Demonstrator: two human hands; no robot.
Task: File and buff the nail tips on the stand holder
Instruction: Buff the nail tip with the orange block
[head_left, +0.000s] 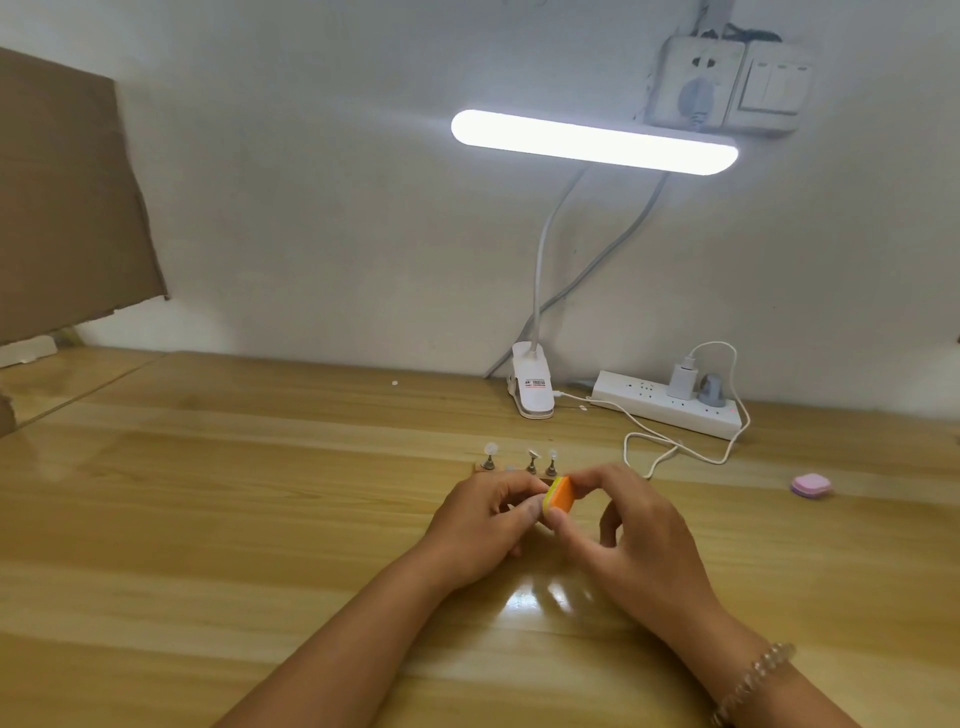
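Wooden worktop (208, 519) set against a white wall (311, 208), seen from head height. Sheet of brown cardboard (67, 197) leaning at the far left edge.

Lit bar lamp (595, 141) on a bent white neck, clipped by its clamp (531, 384) at the back edge of the worktop. White power strip (670, 410) lying just right of the clamp, along the back edge, with a charger (681, 379) plugged in. Thin white cable (675, 447) looping from the charger down onto the worktop and back toward the clamp. Wall socket (696, 83) and switch plate (776, 85) mounted above the lamp. Small pink pad (810, 486) alone toward the right edge, well apart from the hands.

Stand holder (485, 467) near the middle of the worktop, just beyond the hands, its right part hidden behind them. Three upright pegs visible on it, each topped by a clear nail tip (491, 448).

Right hand (639, 530): fingers clamped on an orange and yellow buffer block (560, 499), thumb at the near end, forefinger at the far end, block raised off the worktop. Beaded bracelet (753, 680) on the right wrist.

Left hand (483, 525): fingers curled, thumb and forefinger tips drawn close together right against the left face of the block. Contents of that pinch not discernible, hidden by the block and the fingers.
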